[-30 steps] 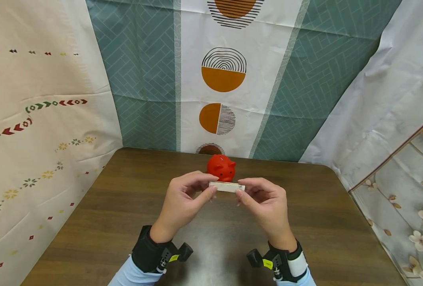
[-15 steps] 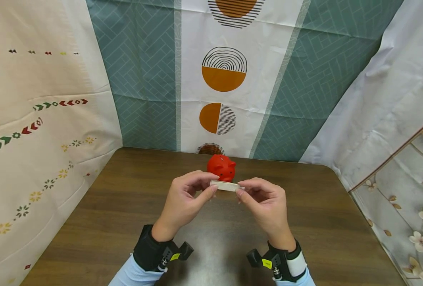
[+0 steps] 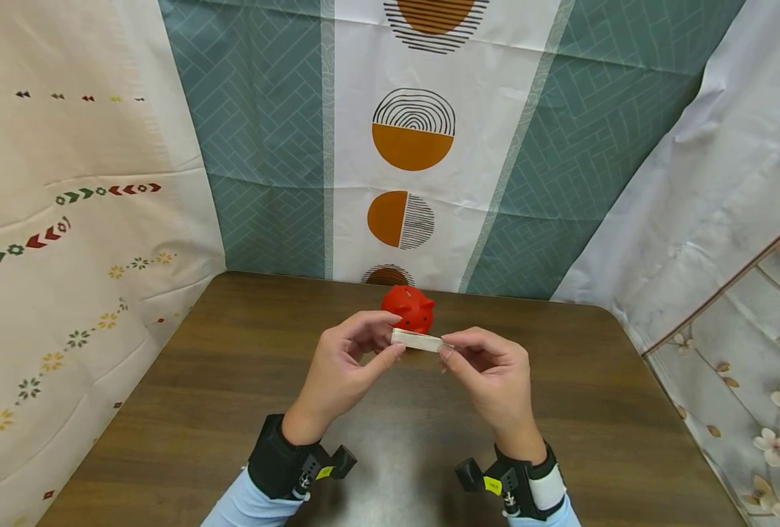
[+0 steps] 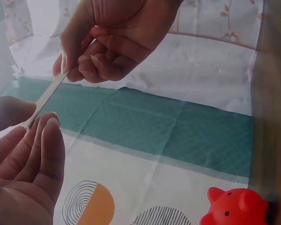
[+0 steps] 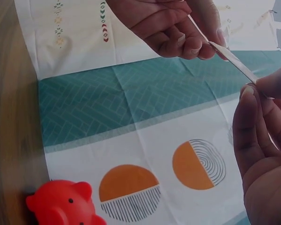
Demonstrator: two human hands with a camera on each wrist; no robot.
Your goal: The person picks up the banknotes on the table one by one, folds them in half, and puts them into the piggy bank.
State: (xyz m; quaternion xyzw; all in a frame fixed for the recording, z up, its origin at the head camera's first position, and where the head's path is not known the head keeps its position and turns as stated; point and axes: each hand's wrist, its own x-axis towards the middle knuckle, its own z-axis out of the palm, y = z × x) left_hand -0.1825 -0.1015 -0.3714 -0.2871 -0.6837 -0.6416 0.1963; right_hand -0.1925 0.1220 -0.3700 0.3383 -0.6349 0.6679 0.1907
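A narrow, flat cream strip of folded paper [image 3: 418, 340] is stretched between both hands above the table. My left hand [image 3: 337, 373] pinches its left end between thumb and fingers, and my right hand [image 3: 495, 377] pinches the other end. Seen edge-on in the left wrist view, the paper strip [image 4: 50, 93] looks thin, with a rough end by the left thumb. In the right wrist view, the paper strip [image 5: 236, 63] runs slanting from one hand to the other. Just behind the hands sits a red piggy bank [image 3: 408, 306] with a slot on top, its lower part partly hidden.
The brown wooden table [image 3: 232, 395] spreads around the hands. A teal and white patterned cloth [image 3: 265, 146] hangs behind its far edge. A cream cloth [image 3: 100, 307] hangs at the left and a floral white one [image 3: 713, 307] at the right.
The strip has tilted and shifted slightly to the right and up, and the small dark print at its right end is no longer visible. Both hands keep their pinch on it.
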